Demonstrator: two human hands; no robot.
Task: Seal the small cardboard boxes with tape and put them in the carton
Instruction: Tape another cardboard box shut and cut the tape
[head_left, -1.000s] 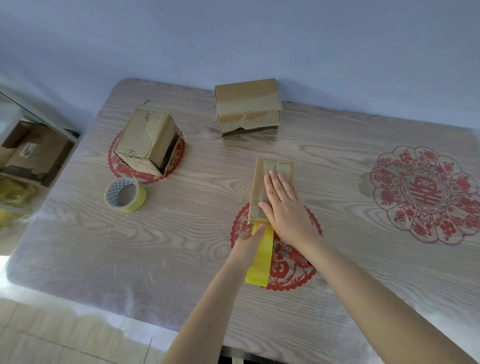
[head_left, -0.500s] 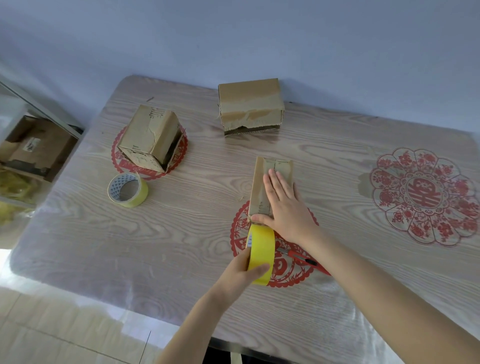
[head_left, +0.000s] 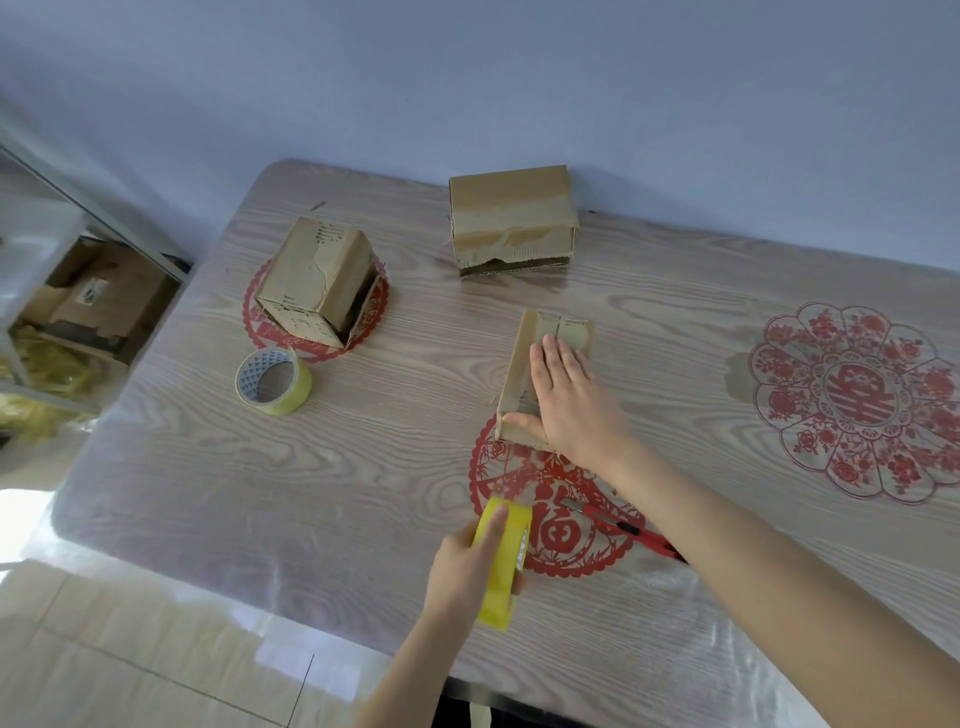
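Right hand (head_left: 571, 400) hides most of small box (head_left: 521, 364) top; cutter (head_left: 618, 525) end under forearm.

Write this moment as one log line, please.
left hand: holds tape roll | right hand: flat on box | cutter: on table

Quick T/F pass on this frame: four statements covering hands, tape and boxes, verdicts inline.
1. The left hand grips a yellow tape roll. True.
2. The right hand holds the red utility knife. False: it lies flat on the small box; the knife lies on the table.
3. A second tape roll lies on the table, touched by neither hand. True.
4. Only one cardboard box stands on the table. False: there are three, counting the left box and the back box.
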